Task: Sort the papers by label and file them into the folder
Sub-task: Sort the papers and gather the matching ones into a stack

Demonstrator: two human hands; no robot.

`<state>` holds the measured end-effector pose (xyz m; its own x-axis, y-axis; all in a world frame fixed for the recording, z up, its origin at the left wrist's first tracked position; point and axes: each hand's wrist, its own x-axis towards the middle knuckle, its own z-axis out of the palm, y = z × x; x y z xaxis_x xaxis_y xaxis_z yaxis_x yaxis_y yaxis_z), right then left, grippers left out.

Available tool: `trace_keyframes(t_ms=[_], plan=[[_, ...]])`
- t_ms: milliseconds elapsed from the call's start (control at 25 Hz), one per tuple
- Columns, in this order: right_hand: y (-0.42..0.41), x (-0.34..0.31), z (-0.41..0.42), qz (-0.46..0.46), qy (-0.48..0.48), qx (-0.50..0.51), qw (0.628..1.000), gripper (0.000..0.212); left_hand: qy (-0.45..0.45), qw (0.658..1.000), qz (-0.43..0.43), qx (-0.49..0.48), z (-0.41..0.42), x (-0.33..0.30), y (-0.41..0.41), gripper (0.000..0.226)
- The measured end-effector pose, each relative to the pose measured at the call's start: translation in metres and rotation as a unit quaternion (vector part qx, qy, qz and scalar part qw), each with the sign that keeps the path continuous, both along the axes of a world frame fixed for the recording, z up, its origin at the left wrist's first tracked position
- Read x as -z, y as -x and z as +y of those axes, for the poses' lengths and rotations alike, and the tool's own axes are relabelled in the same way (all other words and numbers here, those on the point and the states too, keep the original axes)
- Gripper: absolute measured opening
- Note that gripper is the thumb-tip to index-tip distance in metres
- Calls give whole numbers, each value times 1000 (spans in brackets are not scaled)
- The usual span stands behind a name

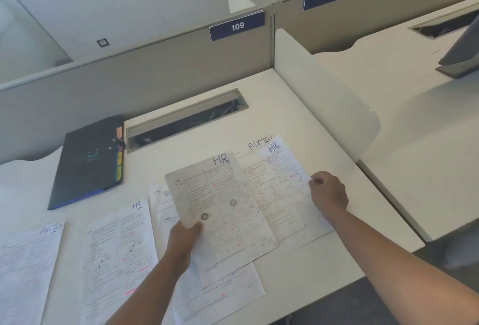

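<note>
My left hand [185, 238] pinches the lower left edge of a white printed sheet marked HR [220, 203], lifted over other pages. Right of it, my right hand [328, 195] grips the edge of another white HR sheet [282, 190]. Beyond the left hand, farther left, lies the closed dark tabbed folder [88, 164] on the white desk [311, 260]

printed text on all sheets: too small to read | ADMIN sheet [26, 267] left of the hands: cut by frame edge | sheet under left hand [184, 244]: label hidden
</note>
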<state>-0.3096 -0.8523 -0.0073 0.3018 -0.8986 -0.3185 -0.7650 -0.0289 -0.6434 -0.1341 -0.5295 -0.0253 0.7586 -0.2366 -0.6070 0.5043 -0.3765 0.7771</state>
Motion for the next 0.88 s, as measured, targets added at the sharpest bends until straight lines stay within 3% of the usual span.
trace_keyframes(t_ms=[280, 400, 640, 880], plan=[[-4, -20, -15, -122, 56, 23, 991, 12, 21, 999, 17, -41, -6, -10, -2, 20], [-7, -34, -29, -162, 50, 47, 984, 23, 16, 997, -28, -67, -4, -22, -12, 27], [-26, -43, -20, -280, -157, 43, 946, 14, 4, 990, -99, -96, 12, -39, -46, 29], [-52, -42, 24, -286, -273, -41, 918, 10, 57, 991, -69, -103, 13, -58, -46, 16]])
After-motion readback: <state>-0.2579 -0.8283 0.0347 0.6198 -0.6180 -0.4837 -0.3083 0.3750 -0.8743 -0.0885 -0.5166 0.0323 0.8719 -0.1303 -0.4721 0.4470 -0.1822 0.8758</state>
